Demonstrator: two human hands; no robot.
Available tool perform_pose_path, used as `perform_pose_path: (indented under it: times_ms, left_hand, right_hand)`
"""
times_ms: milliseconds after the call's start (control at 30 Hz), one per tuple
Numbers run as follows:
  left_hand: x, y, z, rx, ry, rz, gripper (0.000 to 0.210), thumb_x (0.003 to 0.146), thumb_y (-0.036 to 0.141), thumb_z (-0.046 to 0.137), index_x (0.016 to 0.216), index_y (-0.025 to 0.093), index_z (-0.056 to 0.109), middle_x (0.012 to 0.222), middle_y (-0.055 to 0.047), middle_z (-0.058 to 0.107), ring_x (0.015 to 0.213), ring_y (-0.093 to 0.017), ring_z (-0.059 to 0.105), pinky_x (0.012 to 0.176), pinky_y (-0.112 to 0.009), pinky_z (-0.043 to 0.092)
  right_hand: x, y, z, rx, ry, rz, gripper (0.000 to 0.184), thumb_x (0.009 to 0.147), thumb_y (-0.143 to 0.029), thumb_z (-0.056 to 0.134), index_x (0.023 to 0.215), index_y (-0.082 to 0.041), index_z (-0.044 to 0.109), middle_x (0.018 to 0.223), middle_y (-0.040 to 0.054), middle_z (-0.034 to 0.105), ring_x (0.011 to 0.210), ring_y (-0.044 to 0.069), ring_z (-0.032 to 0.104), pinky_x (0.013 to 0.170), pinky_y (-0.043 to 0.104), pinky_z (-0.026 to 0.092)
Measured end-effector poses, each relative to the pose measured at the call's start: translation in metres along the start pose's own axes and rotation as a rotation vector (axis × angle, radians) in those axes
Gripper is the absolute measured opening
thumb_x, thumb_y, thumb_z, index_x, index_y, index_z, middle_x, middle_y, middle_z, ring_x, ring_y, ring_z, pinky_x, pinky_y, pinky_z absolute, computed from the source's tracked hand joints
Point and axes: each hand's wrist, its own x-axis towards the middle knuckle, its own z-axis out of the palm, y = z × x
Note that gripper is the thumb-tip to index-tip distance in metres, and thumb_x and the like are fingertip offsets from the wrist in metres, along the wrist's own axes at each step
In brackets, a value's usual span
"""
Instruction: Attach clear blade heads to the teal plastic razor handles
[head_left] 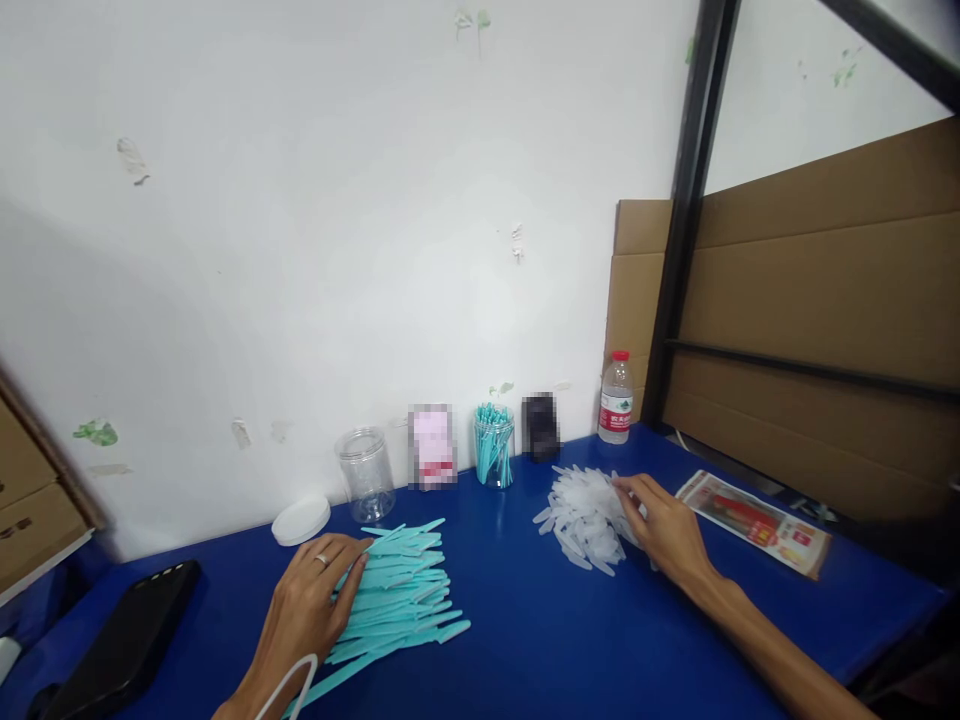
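A spread of turquoise eyebrow razors [409,585] lies on the blue tabletop, most of them pointing right. My left hand [319,585], wearing a ring, rests over their left ends with its fingers bent and the thumb near the index finger. Whatever is between those fingertips is hidden. To the right is a heap of translucent white plastic covers [585,510]. At its right edge my right hand [664,525] has thumb and fingers pinched together, touching the heap. I cannot make out what they hold.
Along the wall stand a clear jar [365,475], a jar of turquoise sticks [494,450] and a water bottle [616,400]. A white lid [301,520] lies beside the clear jar. A black phone [124,640] is at left, a printed packet [757,520] at right, before a black frame [686,220].
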Motion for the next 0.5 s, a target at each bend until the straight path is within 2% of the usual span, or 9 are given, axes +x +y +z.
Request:
perform_pose_path:
  times_ms: [133,200,367,500]
  left_hand:
    - [-0.001,0.001,-0.001,-0.007,-0.035,-0.038,0.030,0.105,0.032,0.042,0.122,0.021,0.064,0.093,-0.005,0.072,0.085,-0.020,0.068,0.073,-0.030,0.053]
    - [-0.001,0.003,-0.004,-0.013,-0.062,-0.044,0.032,0.105,0.034,0.039,0.122,0.023,0.065,0.094,-0.005,0.070,0.085,-0.020,0.067,0.073,-0.029,0.054]
    - [0.006,0.015,-0.008,0.019,-0.147,-0.060,0.032,0.103,0.032,0.043,0.120,0.026,0.069,0.092,-0.006,0.067,0.087,-0.023,0.063,0.076,-0.036,0.051]
    - [0.014,0.029,0.000,0.063,-0.236,-0.074,0.034,0.102,0.028,0.043,0.124,0.029,0.069,0.099,-0.008,0.069,0.092,-0.026,0.062,0.077,-0.039,0.051]
  right_hand:
    - [0.000,0.001,-0.001,0.017,0.006,0.022,0.028,0.101,-0.029,0.042,0.118,-0.019,0.062,0.099,0.0066,0.072,0.072,0.019,0.070,0.064,0.030,0.053]
    - [0.000,0.000,-0.001,0.027,-0.006,0.020,0.027,0.100,-0.029,0.042,0.116,-0.018,0.062,0.100,0.0071,0.073,0.072,0.019,0.070,0.064,0.030,0.054]
    - [-0.002,-0.006,-0.003,0.061,-0.041,-0.011,0.024,0.100,-0.027,0.041,0.108,-0.019,0.063,0.099,0.0082,0.073,0.071,0.019,0.070,0.063,0.030,0.054]
    - [-0.003,-0.009,-0.002,0.094,-0.066,-0.045,0.026,0.100,-0.026,0.041,0.108,-0.020,0.064,0.100,0.0089,0.073,0.075,0.020,0.071,0.064,0.030,0.054]
